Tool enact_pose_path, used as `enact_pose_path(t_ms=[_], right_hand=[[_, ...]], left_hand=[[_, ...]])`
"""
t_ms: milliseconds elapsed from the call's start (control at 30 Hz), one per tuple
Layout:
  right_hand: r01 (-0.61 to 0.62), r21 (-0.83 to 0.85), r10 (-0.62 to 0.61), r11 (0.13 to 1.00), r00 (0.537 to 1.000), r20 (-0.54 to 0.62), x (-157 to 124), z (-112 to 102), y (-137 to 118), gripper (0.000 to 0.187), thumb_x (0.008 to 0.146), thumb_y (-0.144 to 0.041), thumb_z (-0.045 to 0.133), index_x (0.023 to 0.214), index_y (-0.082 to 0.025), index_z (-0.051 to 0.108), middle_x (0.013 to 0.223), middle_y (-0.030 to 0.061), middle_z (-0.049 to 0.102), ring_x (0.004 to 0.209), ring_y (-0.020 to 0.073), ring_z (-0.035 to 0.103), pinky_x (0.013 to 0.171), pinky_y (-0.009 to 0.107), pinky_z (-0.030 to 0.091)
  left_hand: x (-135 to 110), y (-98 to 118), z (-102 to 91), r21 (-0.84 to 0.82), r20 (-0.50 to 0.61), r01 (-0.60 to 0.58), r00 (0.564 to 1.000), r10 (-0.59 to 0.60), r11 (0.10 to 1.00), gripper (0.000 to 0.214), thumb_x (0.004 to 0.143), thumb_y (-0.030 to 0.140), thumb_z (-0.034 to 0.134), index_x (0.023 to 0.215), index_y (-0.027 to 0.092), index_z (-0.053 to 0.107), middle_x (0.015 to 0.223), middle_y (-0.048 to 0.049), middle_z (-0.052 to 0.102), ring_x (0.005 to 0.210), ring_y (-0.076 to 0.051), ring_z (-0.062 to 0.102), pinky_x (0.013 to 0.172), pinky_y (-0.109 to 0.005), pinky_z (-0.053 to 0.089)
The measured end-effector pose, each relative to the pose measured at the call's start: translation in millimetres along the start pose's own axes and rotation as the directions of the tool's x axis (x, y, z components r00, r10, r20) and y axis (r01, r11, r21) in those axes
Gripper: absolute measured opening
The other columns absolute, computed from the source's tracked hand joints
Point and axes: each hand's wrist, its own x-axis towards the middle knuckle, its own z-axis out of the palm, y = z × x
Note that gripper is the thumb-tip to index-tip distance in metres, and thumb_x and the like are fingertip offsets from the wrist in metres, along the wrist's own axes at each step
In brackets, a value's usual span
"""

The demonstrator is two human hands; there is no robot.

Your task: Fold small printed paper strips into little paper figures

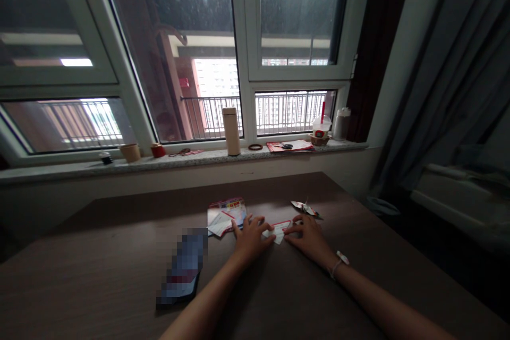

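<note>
Between my two hands, on the brown table (319, 287), lies a small folded piece of white paper (280, 229) with a red edge. My left hand (254, 236) has its thumb and index finger closed on the paper's left side, its other fingers spread. At the paper's right side, my right hand (308, 236) pinches the edge with thumb and fingertips. Just left of my left hand, another folded white paper (221, 224) rests on a colourful printed sheet (233, 205). Beyond my right hand sits a folded paper piece (306, 208) with printed colours.
A phone (185, 265) with a blurred screen lies left of my left forearm. Along the windowsill (191, 157) stand a beige thermos (231, 133), a paper cup (130, 152) and a drink cup with a red straw (321, 126). Scissors (287, 146) lie on printed sheets there.
</note>
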Motion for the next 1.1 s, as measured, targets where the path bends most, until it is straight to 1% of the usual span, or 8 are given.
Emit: enact_pose_path(t_ms=[200,300,400,567,733,833,1000,1100], right_hand=[[-0.05,-0.081,0.048,0.995,0.998,-0.033,1.5,-5.3,-5.6,0.02,0.075,-0.043,0.068,0.091,-0.034,0.077,0.115,0.0073,0.058,0.114,0.0266,0.049,0.099,0.04,0.037],[-0.062,-0.112,0.058,0.992,0.997,-0.04,2.3,-7.6,-6.7,0.023,0.075,-0.045,0.068,0.092,-0.032,0.077,0.115,0.0083,0.059,0.114,0.0271,0.049,0.098,0.039,0.038],[-0.07,-0.129,0.062,0.989,0.996,-0.06,3.4,-6.7,-3.7,0.029,0.074,-0.049,0.069,0.095,-0.03,0.077,0.116,0.0091,0.059,0.115,0.028,0.049,0.099,0.04,0.038],[-0.082,-0.16,0.07,0.984,0.995,-0.076,6.1,-3.4,3.5,0.036,0.072,-0.053,0.069,0.099,-0.031,0.075,0.12,0.0088,0.057,0.12,0.0296,0.046,0.101,0.042,0.036],[-0.063,-0.199,0.05,0.978,0.996,-0.068,7.7,-3.3,8.3,0.05,0.07,-0.057,0.069,0.108,-0.026,0.072,0.123,0.0111,0.055,0.12,0.03,0.046,0.103,0.042,0.035],[-0.042,-0.216,0.026,0.975,0.997,-0.074,6.4,-2.8,8.6,0.049,0.071,-0.058,0.067,0.109,-0.026,0.072,0.122,0.0111,0.056,0.121,0.0309,0.044,0.103,0.043,0.035],[-0.028,-0.22,0.013,0.975,0.997,-0.07,3.4,-1.4,5.1,0.044,0.076,-0.055,0.064,0.11,-0.026,0.069,0.12,0.0111,0.056,0.12,0.0303,0.044,0.102,0.045,0.035],[-0.02,-0.219,0.008,0.976,0.998,-0.059,3.5,-0.8,5.1,0.043,0.077,-0.054,0.063,0.109,-0.026,0.069,0.119,0.0112,0.056,0.119,0.0298,0.045,0.101,0.045,0.036]], left_hand=[[1.5,0.4,0.4,0.003,0.011,0.014,1.0,-0.014,1.0,0.027,0.084,0.049,0.058,0.108,0.04,0.066,0.138,0.0,0.051,0.135,-0.037,0.028,0.102,-0.077,0.002],[2.0,0.0,1.0,0.001,0.015,0.024,1.0,-0.024,1.0,0.026,0.084,0.049,0.058,0.107,0.04,0.066,0.139,0.0007,0.05,0.136,-0.037,0.028,0.101,-0.078,0.001],[1.7,-0.8,0.9,-0.006,0.013,0.015,1.0,-0.015,1.0,0.026,0.084,0.05,0.058,0.107,0.039,0.065,0.139,0.0011,0.05,0.136,-0.037,0.028,0.1,-0.079,0.001],[1.1,-2.1,2.2,-0.025,-0.002,0.007,1.0,-0.007,1.0,0.025,0.084,0.05,0.058,0.105,0.039,0.065,0.138,0.0019,0.052,0.135,-0.036,0.029,0.099,-0.08,-0.001],[1.2,-2.5,4.0,-0.025,-0.016,0.005,1.0,-0.005,1.0,0.024,0.084,0.05,0.059,0.105,0.04,0.065,0.137,0.0022,0.052,0.134,-0.036,0.029,0.099,-0.08,0.0],[0.0,-1.8,2.8,-0.02,-0.03,-0.005,1.0,0.005,1.0,0.024,0.084,0.049,0.059,0.106,0.04,0.065,0.136,0.002,0.053,0.133,-0.036,0.031,0.099,-0.08,0.001],[-1.0,-1.0,2.0,-0.017,-0.032,-0.003,0.999,0.002,1.0,0.031,0.084,0.05,0.058,0.114,0.042,0.062,0.136,0.0001,0.053,0.134,-0.036,0.031,0.102,-0.078,0.001],[-0.4,-1.3,3.0,-0.016,-0.031,0.005,0.999,-0.006,1.0,0.034,0.084,0.05,0.058,0.116,0.04,0.061,0.136,-0.0011,0.053,0.134,-0.036,0.031,0.103,-0.078,0.001]])
